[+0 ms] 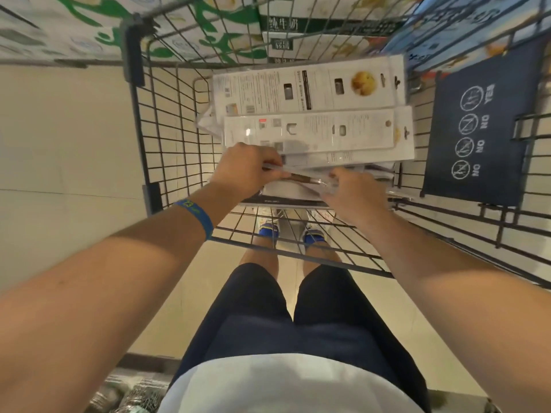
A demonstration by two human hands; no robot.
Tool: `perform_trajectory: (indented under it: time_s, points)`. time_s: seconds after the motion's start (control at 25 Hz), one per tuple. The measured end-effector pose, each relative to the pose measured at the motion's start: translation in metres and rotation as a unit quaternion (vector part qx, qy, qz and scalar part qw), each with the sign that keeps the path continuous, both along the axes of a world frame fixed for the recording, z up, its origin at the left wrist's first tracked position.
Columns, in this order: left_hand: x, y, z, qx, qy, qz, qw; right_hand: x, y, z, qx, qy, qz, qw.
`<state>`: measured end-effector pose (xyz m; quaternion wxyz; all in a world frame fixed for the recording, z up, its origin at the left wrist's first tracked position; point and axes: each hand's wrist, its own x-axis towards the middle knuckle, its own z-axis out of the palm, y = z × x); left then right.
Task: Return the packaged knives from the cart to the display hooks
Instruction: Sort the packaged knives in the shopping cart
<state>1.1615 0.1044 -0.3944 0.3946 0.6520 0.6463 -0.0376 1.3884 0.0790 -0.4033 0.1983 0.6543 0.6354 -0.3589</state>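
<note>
As the head view looks straight down: both bare arms reach into the wire cart (167, 138), whose mesh basket fills the upper half.
Left hand (247, 171): pinches the near-left end of the clear knife pack (301, 177), thumb and fingers curled over its edge.
Right hand (351, 192): fingertips closed on the same pack's right end, back of the hand toward the camera.
Clear knife pack: inside the cart, crosswise between the two hands, over the near side of the pile; a brown handle shows through the plastic.
White knife packs: the far pack (310, 84) and the middle pack (316, 132) lie crosswise deeper in the cart, printed backs up, the middle one overlapping the far one; their print is too blurred to read. More packaging lies under them, mostly hidden.
Seat flap (477, 126): dark blue, on the cart's right, with white crossed-circle icons.
Wristband (195, 216): blue, on the left wrist.
Cartons (89, 25): stacked beyond the cart, green print.
Floor (59, 144): beige; blue shoes (269, 229) show through the mesh.
</note>
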Motion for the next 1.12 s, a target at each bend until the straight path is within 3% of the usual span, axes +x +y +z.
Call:
perform_trajectory:
  time_s: [0.2, 0.36, 0.44, 0.68, 0.76, 0.84, 0.88, 0.92, 1.0, 1.04, 1.12]
  points:
    - [0.005, 0.003, 0.038, 0.0, -0.151, 0.205, 0.967, 0.01, 0.015, 0.017, -0.005, 0.049, -0.036, 0.998]
    - [0.002, 0.007, 0.07, -0.008, -0.256, 0.368, 0.894, 0.013, 0.016, 0.046, 0.055, 0.156, -0.105, 0.981]
    - [-0.001, 0.01, 0.085, -0.014, -0.295, 0.416, 0.86, 0.011, 0.017, 0.062, 0.095, 0.166, -0.139, 0.972]
    - [-0.004, 0.014, 0.108, -0.022, -0.275, 0.515, 0.812, 0.016, 0.033, 0.092, 0.255, 0.052, -0.074, 0.963]
    - [-0.006, 0.013, 0.11, -0.039, -0.232, 0.567, 0.79, 0.022, 0.033, 0.094, 0.295, 0.015, -0.102, 0.95]
    - [-0.007, 0.007, 0.112, -0.07, -0.2, 0.627, 0.75, 0.024, 0.028, 0.095, 0.264, 0.052, -0.212, 0.939]
    - [-0.004, 0.003, 0.113, -0.088, -0.207, 0.648, 0.727, 0.019, 0.025, 0.097, 0.188, 0.104, -0.323, 0.922]
    - [0.002, -0.002, 0.111, -0.107, -0.226, 0.664, 0.705, 0.009, 0.023, 0.1, 0.076, 0.183, -0.457, 0.867]
    - [0.023, -0.016, 0.107, -0.168, -0.28, 0.667, 0.67, -0.019, 0.022, 0.105, -0.132, 0.351, -0.631, 0.68]
    - [0.036, -0.024, 0.106, -0.211, -0.309, 0.647, 0.664, -0.031, 0.024, 0.102, -0.157, 0.396, -0.662, 0.617]
    - [0.053, -0.04, 0.103, -0.274, -0.343, 0.586, 0.681, -0.044, 0.03, 0.091, -0.124, 0.396, -0.702, 0.579]
